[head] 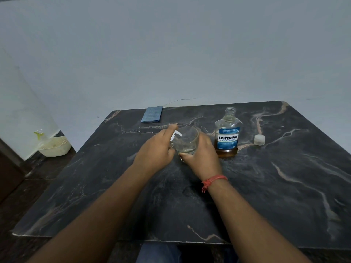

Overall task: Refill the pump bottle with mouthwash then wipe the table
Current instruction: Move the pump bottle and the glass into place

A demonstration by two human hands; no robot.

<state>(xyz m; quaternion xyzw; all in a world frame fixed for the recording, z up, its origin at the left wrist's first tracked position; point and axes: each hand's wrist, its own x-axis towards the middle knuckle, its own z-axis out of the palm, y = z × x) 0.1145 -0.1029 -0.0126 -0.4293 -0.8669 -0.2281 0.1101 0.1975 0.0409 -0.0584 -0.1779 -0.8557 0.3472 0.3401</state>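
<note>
We see a dark marble-patterned surface (266, 186) filling the lower half of the frame, with a pale wall behind it. At the centre, our right hand (201, 158) wraps around a clear glass vessel (187, 139), fingers (185, 155) clamped on its lower side; a little clear liquid sits at its bottom. We take this wide-mouthed vessel for the body of the pump bottle, though we cannot be sure of that. Our left hand (155, 150) rests just beside it on the left, touching its side, with the index finger stretched out toward the upper rim and the other fingers loosely curled, apart rather than gripping. A white pump head (175, 134) shows between the left hand and the glass, partly hidden, and we cannot tell whether the left hand holds it. A red thread band (212, 182) circles the right wrist. Just right of the glass stands an uncapped Listerine Cool Mint mouthwash bottle (228, 135), upright, with amber liquid low in its base. Its white cap (259, 139) lies near it, further right, apart from the bottle. At the far edge of the surface, upper left of the glass, lies a folded blue cloth (152, 114). At the left of the frame, a cream basket (57, 148) sits on the floor.
</note>
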